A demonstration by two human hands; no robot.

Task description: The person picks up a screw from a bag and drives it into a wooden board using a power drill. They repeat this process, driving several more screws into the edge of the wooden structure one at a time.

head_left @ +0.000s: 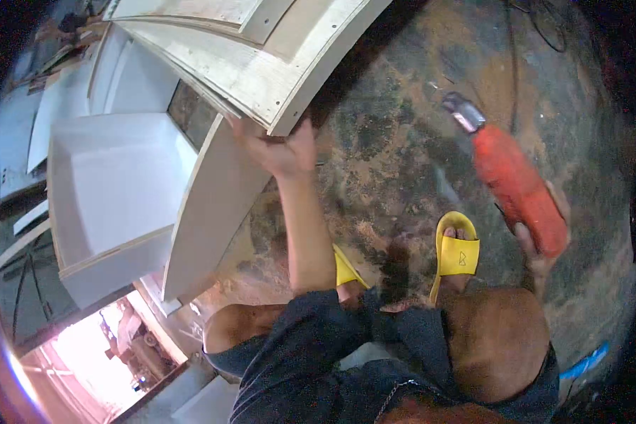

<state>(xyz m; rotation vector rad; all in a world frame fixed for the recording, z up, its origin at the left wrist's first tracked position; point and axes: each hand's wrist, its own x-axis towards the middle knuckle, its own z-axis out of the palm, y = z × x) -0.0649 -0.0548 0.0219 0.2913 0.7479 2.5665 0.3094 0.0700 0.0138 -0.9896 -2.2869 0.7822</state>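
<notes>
My left hand (283,150) is closed around the lower corner of a pale wooden panel (261,78), with its fingers partly hidden beneath. Dark holes or fastener heads dot the panel's edge strip. In my right hand (533,247) is a red power tool (514,180) with a silver metal head, held over the floor to the right. The tool's exact kind is hard to tell, as it is slightly blurred. Just below my left hand leans a flat board (215,205) with a curved edge, beside an open white box (124,184) with bare wooden rims.
Yellow slippers (459,254) are on my feet on the stained floor (374,141). A dark cable (512,63) runs along the floor at the upper right. Something blue (584,362) lies at the lower right. A bright opening (95,360) is at the lower left.
</notes>
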